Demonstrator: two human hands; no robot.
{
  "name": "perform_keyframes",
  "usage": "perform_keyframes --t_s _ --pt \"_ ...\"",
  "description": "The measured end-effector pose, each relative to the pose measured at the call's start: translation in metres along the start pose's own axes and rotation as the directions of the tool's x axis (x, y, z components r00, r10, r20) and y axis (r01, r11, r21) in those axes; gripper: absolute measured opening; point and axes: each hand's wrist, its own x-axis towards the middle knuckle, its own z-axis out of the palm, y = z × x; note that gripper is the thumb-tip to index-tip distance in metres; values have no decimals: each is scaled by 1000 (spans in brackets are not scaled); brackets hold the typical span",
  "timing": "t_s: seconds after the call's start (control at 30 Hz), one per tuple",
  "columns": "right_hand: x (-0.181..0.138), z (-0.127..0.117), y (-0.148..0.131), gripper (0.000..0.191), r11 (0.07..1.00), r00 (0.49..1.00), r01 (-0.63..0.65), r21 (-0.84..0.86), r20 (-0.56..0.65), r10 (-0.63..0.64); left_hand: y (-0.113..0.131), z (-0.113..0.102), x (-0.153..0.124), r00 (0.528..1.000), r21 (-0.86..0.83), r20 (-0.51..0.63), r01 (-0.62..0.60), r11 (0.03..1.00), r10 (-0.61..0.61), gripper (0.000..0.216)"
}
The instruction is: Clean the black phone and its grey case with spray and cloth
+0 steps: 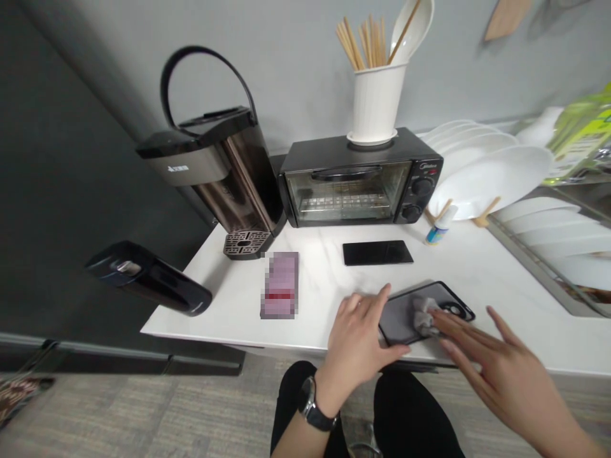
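A dark phone case point(405, 315) lies near the front edge of the white counter point(229, 292), camera cutout to the right. My left hand point(360, 340) rests flat beside it, its fingers holding down the case's left edge. My right hand point(496, 362) reaches in from the right with fingers stretched out, pressing a small grey cloth point(422, 318) onto the case. A black phone point(377, 252) lies flat farther back, apart from both hands.
A black toaster oven point(358, 184) with a white utensil holder point(376, 102) on top stands at the back. A kettle dispenser point(214, 172) is to its left. White plates point(491, 172), a small bottle point(439, 228), a blurred pink item point(280, 284) and a sink rack point(558, 229) surround the spot.
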Motion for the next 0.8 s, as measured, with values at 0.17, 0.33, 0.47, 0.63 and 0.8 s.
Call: perform_keyframes --t_s 0.17,0.33,0.47,0.63,0.8 --pt "10 12 -10 52 988 988 -131 -85 -96 123 2 -3 3 998 -35 40 -45 998 47 106" --pt "33 22 -88 45 996 1000 -15 83 -19 17 -1 -6 1 996 -17 77 -50 999 51 102" --pt "16 10 -75 44 992 997 75 100 28 -78 -4 -5 -3 997 -8 66 -31 999 32 106" --pt "-12 1 -4 53 998 998 -32 -55 -54 29 -2 -2 -1 998 -21 51 -22 1000 23 111" --pt "13 17 -26 60 984 984 -153 -91 -104 144 1 -3 8 997 -31 83 1 1000 2 108"
